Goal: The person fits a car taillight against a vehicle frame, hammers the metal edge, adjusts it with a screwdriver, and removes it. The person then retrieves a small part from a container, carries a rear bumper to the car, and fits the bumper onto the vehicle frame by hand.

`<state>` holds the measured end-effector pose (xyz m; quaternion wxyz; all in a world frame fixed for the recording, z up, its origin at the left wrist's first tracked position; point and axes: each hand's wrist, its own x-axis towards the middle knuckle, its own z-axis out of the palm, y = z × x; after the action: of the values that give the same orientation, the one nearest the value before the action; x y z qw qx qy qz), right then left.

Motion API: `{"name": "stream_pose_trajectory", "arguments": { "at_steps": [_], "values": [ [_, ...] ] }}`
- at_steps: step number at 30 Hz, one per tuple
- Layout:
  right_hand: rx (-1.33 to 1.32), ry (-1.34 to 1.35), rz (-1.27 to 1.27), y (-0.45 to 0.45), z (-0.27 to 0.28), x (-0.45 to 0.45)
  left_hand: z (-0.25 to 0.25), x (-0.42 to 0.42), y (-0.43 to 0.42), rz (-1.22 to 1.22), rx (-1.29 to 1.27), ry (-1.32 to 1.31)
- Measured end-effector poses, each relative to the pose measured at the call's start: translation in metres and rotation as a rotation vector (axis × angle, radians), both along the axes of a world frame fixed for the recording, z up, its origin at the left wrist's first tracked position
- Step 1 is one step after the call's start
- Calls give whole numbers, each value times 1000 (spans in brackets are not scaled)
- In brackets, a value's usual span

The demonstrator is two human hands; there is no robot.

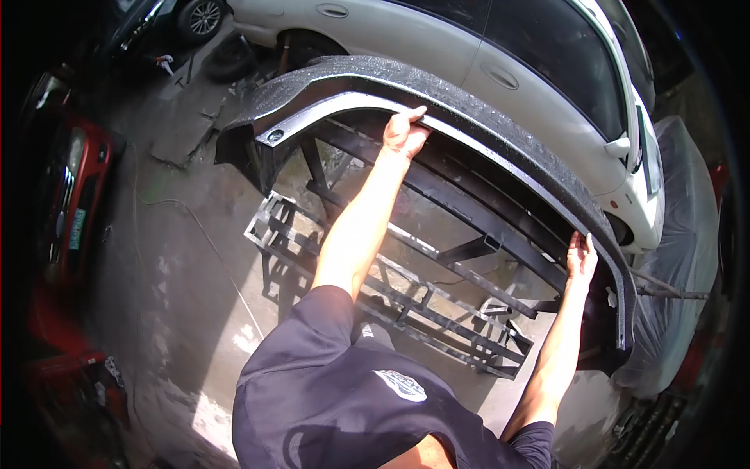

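Head view: Two bare hands meet the inner edge of a wet black bumper

Spread in a long arc beneath a parked pale car [437, 47], the bumper [469, 113] lies across the upper middle of the scene, over a metal rack [465, 250]; how much of its weight the bars carry cannot be told. The left hand [405, 134] has its fingers curled over the bright inner lip, left of the middle. The right hand [580, 262] sets its fingertips on the same edge nearer the right end, fingers close together; whether they clasp the lip or merely press it cannot be told.

Long and thin-walled, the piece looks light for its size but awkward, likely to flex and twist if taken at one end. Its outer skin appears beaded with water and probably slick, its finish easily scratched. The inner lip offers the surer hold, one hand toward each end, clear of the cut-out hole [275, 136] at the left tip.

Below, the rack's narrow bars stand on a worn concrete floor [180, 258], cracked in places and crossed by hard sunlight and shadow. A red car [98, 156] stands at left, a loose tyre [226, 61] lies beyond, and clear plastic sheeting [680, 258] drapes a large shape at right.
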<state>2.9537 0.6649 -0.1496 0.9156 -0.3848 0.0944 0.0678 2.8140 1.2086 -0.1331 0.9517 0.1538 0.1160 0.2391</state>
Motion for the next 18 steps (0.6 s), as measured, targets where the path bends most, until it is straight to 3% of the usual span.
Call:
{"name": "stream_pose_trajectory", "arguments": {
  "at_steps": [5, 9, 13, 18],
  "values": [
    [8, -48, 67, -4, 31, 28, 15, 34, 9, -7, 12, -71],
    [28, -68, 89, -10, 54, 44, 58, 33, 12, -80, 90, -243],
    [172, -218, 250, -23, 80, 59, 112, 24, 14, -133, 105, -448],
    [380, -409, 355, -19, 145, 60, 200, -36, -9, -53, 338, -655]
  ]
}}
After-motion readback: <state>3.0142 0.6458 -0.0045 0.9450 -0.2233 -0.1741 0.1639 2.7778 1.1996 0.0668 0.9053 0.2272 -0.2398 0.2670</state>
